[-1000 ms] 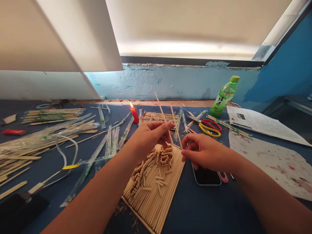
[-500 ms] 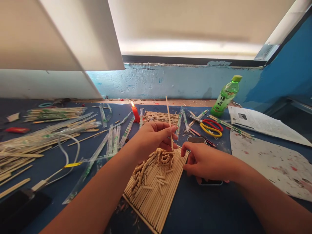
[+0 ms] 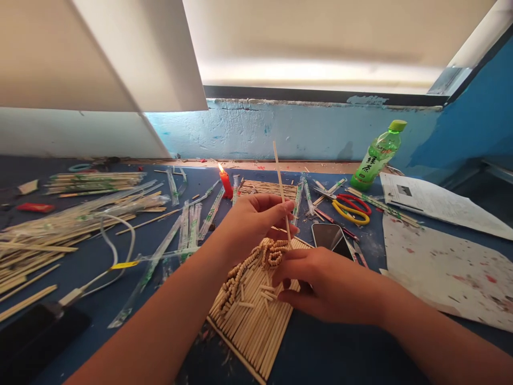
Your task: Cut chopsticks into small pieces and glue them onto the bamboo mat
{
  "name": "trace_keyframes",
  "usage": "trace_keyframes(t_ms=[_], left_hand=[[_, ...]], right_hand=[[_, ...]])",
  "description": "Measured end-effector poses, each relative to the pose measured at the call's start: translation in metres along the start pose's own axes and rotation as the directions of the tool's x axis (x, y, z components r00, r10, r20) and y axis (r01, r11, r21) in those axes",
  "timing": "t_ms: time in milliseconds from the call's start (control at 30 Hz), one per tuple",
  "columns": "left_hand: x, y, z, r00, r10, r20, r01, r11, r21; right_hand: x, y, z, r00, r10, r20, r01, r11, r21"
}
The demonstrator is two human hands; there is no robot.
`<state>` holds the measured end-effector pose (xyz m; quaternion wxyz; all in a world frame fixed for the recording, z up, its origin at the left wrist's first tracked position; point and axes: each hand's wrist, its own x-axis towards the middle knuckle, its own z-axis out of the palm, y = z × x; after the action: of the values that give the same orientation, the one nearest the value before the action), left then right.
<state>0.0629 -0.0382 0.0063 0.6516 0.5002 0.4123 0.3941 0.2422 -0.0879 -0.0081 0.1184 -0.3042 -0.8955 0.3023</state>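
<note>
My left hand point(image 3: 266, 216) is pinched around a thin wooden chopstick point(image 3: 280, 179), which stands nearly upright above the raft of chopsticks. The raft point(image 3: 252, 334) is made of chopsticks laid side by side on the dark blue table. Across its upper part curve rows of small bead-like wooden pieces point(image 3: 236, 278), ending in a spiral. Several short cut stick pieces point(image 3: 266, 294) lie loose on the raft. My right hand point(image 3: 316, 283) hovers over its right side, beside these pieces, with thumb and forefinger apart and nothing visible between them. The chopstick's lower end is partly hidden behind the right hand.
A lit red candle point(image 3: 226, 184) stands beyond the left hand. Scissors point(image 3: 348, 208), a phone point(image 3: 331, 240) and a green bottle point(image 3: 379, 158) are on the right, near stained paper point(image 3: 444, 272). Chopsticks, wrappers and a white cable point(image 3: 130, 240) cover the left.
My right hand has moved left from beside the raft to over the loose pieces, uncovering the phone. My left hand still holds the chopstick, now slightly more tilted.
</note>
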Motion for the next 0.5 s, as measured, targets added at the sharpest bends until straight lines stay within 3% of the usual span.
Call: trace_keyframes(t_ms=[500], left_hand=[[0.001, -0.007, 0.001, 0.998, 0.015, 0.054, -0.016, 0.999, 0.028]], right_hand=[[0.006, -0.012, 0.019, 0.995, -0.001, 0.101, 0.007, 0.998, -0.062]])
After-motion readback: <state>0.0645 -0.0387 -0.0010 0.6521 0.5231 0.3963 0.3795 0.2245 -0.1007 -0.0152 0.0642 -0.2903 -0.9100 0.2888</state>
